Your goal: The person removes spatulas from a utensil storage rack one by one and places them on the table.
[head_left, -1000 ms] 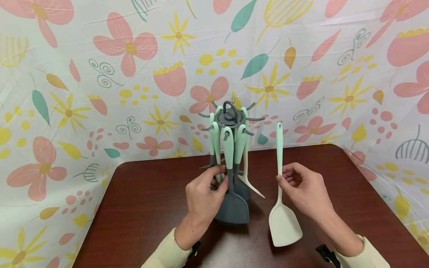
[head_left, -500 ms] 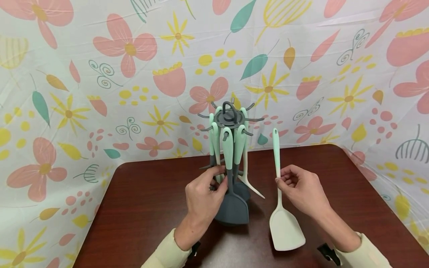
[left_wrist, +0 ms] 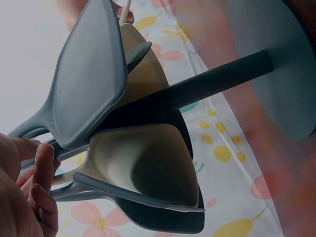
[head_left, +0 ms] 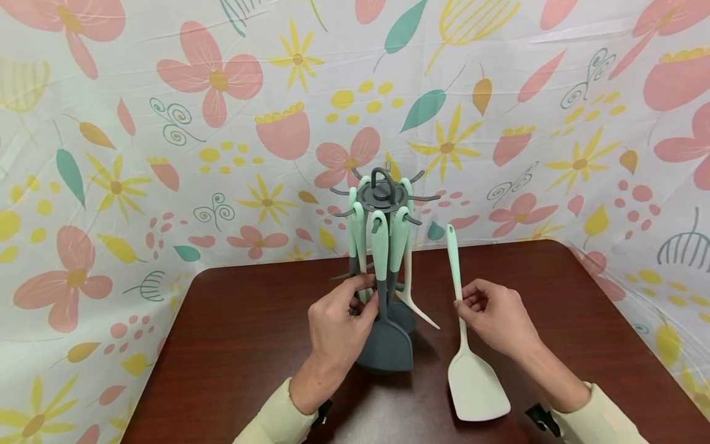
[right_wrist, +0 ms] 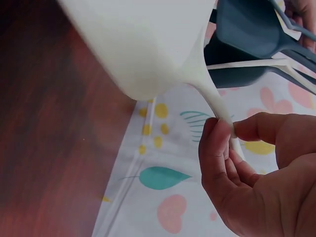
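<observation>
My right hand [head_left: 501, 317] pinches a cream spatula [head_left: 478, 385] with a mint handle by its shaft, between thumb and fingertips. The blade hangs downward, right of a dark grey utensil stand [head_left: 383, 192]. Fingers of my left hand [head_left: 338, 320] curl in among the hanging utensils at the stand's middle, just behind the shaft of a grey spatula [head_left: 388, 346]; the gripped part is hidden. The left wrist view shows the stand's post [left_wrist: 217, 81] and the fingers beside several utensil shafts. The right wrist view shows the cream shaft [right_wrist: 212, 96] between thumb and fingers.
Several mint-handled utensils hang from the stand's hooks, including a cream one [head_left: 413, 305] jutting out right toward the held spatula. Unused hooks [head_left: 424, 198] stick out sideways. The brown table [head_left: 238, 345] ends at a floral cloth [head_left: 222, 154] behind.
The cream spatula has moved lower and nearer to me, its handle top tilting left and its blade swinging right. My right hand moves slightly down with it. My left hand stays in place.
</observation>
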Tool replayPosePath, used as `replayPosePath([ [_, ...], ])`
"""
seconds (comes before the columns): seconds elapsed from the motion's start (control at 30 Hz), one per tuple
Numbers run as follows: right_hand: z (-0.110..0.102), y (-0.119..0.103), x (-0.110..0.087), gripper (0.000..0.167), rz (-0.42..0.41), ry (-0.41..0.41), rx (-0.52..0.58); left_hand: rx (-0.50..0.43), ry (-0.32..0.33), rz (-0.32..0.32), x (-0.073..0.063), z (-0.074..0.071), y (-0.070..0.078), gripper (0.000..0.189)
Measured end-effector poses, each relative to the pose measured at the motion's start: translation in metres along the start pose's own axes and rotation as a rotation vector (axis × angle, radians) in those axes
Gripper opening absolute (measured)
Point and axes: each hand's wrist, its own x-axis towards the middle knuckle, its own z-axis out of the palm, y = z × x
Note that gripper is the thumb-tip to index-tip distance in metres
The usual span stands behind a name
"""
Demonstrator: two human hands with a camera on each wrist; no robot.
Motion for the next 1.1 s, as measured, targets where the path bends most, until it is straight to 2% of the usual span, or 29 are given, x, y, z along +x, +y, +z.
replayPosePath([
  [0.4, 0.004, 0.011, 0.004, 0.008, 0.07, -0.076, -0.025, 0.003, 0.004, -0.001, 0.001, -0.001, 0.0, 0.025],
  [1.1, 0.014, 0.03, 0.008, 0.012, 0.096, -0.177, -0.045, -0.005, -0.006, -0.005, 0.0, 0.0, -0.001, 0.025],
])
